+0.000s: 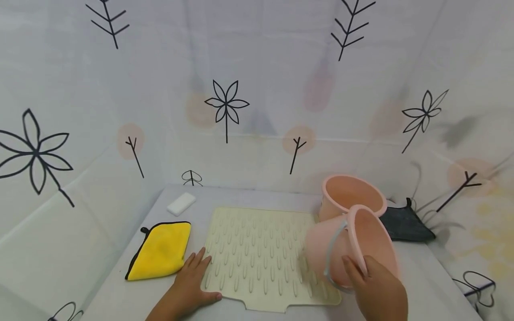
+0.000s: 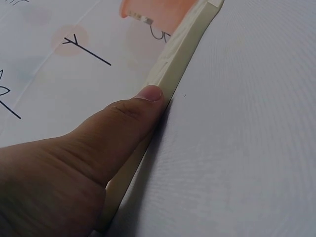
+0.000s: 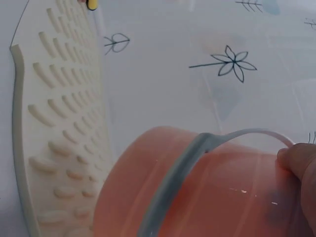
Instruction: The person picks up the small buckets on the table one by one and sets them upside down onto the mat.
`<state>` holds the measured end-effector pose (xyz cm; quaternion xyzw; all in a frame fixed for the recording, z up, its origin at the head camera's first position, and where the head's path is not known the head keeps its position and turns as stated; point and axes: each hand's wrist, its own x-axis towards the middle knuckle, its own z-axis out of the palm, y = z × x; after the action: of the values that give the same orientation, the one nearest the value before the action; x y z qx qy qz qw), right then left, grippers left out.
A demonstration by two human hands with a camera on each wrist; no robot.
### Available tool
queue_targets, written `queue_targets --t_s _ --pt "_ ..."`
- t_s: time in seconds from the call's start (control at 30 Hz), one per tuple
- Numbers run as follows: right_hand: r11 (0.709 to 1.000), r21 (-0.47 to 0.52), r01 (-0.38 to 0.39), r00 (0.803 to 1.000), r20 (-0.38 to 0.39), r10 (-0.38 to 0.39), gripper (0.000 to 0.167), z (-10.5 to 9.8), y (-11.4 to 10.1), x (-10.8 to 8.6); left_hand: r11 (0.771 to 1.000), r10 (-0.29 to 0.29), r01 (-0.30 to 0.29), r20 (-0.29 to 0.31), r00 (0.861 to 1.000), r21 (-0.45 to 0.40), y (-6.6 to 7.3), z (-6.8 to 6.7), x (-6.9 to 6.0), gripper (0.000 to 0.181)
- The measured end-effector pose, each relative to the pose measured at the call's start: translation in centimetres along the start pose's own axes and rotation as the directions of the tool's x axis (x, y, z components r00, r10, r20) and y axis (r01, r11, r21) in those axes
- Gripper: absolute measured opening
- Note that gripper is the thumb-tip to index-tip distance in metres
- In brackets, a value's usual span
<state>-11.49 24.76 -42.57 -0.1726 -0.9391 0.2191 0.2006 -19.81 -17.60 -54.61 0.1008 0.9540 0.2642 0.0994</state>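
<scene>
My right hand (image 1: 379, 287) grips the rim of a pink bucket (image 1: 325, 247), thumb on the outside. The bucket is tilted, its mouth turned right, over the right part of a cream washboard (image 1: 257, 254). Its grey handle (image 3: 175, 182) lies against the side in the right wrist view. My left hand (image 1: 190, 285) rests at the board's near left corner, fingers straight along the left edge. In the left wrist view, its thumb (image 2: 126, 118) touches the board's edge (image 2: 185, 54). A second pink bucket (image 1: 327, 203) stands behind the held one, partly hidden.
A folded yellow cloth (image 1: 162, 249) with black trim lies left of the board, close to the left fingers. Farther back is a small white block (image 1: 181, 204). A dark cloth (image 1: 405, 223) lies at the right. Printed white sheeting (image 1: 261, 58) surrounds the table.
</scene>
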Motion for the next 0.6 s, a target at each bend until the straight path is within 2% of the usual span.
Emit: queue_targets --t_s 0.2,0.43,0.6 --pt "0.996 0.092 -0.013 0.993 -0.112 0.023 0.055 1.0 -0.8 -0.6 1.0 0.01 -0.01 -0.002 1.0 0.012 0.2 -0.3 -0.2 0.12" --pt "0.979 0.196 -0.052 0.989 -0.125 0.077 0.056 2.1 -1.8 -1.2 1.0 0.002 -0.002 -0.001 1.0 0.028 0.2 -0.2 -0.2 0.122" --pt "0.974 0.224 -0.025 0.989 -0.134 0.057 0.055 2.7 -2.1 -1.0 1.0 -0.004 0.004 0.012 1.0 0.012 0.1 -0.3 -0.1 0.122"
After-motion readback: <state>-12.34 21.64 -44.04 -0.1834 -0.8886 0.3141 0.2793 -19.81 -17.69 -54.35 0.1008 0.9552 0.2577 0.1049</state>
